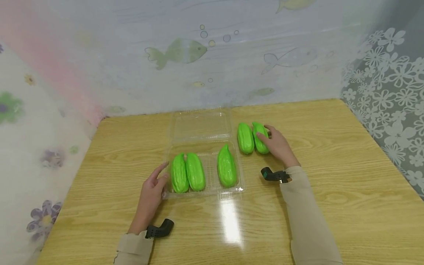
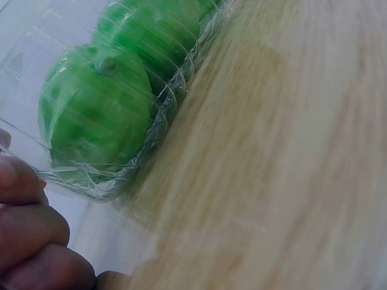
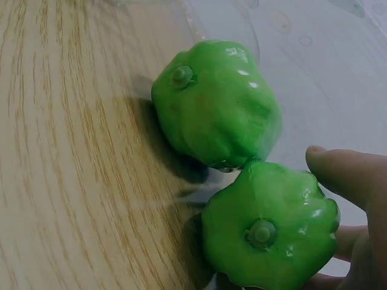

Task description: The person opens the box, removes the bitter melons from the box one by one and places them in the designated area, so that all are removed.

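Observation:
A clear plastic clamshell box lies with its lid folded back. Inside sit three glossy green ribbed gourds: a touching pair, the left gourd and the middle gourd, and a gourd apart at the right. My left hand holds the box's left edge, fingers curled in the left wrist view. Outside, to the right of the lid, two more gourds lie side by side. My right hand grips the right-hand gourd, thumb on its upper side. The other gourd touches it.
Everything stands on a wood-grain table. A pale wall covering with fish drawings rises behind the table's back edge. Flower-patterned coverings flank it. A black wrist mount sticks out from the left wrist, another black mount from the right.

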{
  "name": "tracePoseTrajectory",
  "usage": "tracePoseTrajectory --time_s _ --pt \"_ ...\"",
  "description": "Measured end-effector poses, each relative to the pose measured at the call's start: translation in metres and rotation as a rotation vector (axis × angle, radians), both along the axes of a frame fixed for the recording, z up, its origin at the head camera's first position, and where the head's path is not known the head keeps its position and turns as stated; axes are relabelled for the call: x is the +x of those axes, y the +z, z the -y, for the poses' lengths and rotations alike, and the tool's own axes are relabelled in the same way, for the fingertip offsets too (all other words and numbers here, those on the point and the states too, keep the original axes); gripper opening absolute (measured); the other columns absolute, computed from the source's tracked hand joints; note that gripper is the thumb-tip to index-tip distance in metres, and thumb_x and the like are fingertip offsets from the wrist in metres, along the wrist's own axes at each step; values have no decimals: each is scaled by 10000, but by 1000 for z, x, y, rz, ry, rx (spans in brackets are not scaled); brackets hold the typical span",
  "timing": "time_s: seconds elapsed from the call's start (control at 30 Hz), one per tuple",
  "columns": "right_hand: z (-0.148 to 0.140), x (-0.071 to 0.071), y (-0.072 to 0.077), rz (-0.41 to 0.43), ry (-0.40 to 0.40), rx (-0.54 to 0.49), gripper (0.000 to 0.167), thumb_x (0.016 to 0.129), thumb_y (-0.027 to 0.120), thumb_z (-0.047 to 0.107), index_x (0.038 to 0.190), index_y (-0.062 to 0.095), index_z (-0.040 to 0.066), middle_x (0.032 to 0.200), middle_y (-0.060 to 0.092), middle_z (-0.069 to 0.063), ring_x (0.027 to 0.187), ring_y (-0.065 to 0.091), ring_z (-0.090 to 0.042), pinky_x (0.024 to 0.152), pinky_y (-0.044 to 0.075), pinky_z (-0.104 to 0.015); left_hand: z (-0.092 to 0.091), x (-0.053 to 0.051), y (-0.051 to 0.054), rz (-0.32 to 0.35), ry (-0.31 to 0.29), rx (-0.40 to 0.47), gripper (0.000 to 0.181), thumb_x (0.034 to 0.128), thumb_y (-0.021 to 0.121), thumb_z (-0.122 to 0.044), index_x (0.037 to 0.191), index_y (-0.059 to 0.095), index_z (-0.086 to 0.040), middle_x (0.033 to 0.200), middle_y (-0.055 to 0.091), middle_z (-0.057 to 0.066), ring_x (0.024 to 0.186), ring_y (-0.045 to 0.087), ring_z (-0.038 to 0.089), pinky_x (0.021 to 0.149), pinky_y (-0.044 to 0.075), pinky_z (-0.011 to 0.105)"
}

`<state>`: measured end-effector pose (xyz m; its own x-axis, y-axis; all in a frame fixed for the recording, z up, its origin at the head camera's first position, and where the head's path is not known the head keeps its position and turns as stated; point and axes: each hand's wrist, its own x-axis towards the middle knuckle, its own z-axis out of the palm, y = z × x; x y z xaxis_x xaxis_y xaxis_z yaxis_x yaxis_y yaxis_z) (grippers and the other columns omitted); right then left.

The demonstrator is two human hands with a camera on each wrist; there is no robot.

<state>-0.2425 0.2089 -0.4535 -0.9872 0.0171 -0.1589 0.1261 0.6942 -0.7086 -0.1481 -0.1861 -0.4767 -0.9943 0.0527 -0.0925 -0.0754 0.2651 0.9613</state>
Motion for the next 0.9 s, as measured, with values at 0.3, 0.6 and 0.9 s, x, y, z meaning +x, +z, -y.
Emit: tracePoseTrajectory --time_s 0.3,0.6,0.9 --pt "-5 2 2 -2 1 -12 742 882 364 573 1421 196 91 1309 364 -224 1187 357 -377 926 297 -534 0 -2 -11 -17 31 1 392 921 469 -370 1304 441 -287 520 419 30 428 380 123 399 355 286" --pt "-14 4 6 -46 -54 -38 645 909 367 507 1392 285 87 1258 421 -193 1150 398 -357 897 331 -512 1 -2 -9 -17 26 -18 384 921 465 -381 1296 442 -305 520 423 39 428 385 135 410 364 293" --pt "-16 6 18 -113 -115 -47 635 895 385 525 1373 337 110 1286 412 -150 1182 371 -326 924 309 -500 1 -3 -8 -23 5 -24 394 930 449 -374 1315 420 -298 529 421 32 440 390 130 421 368 290"
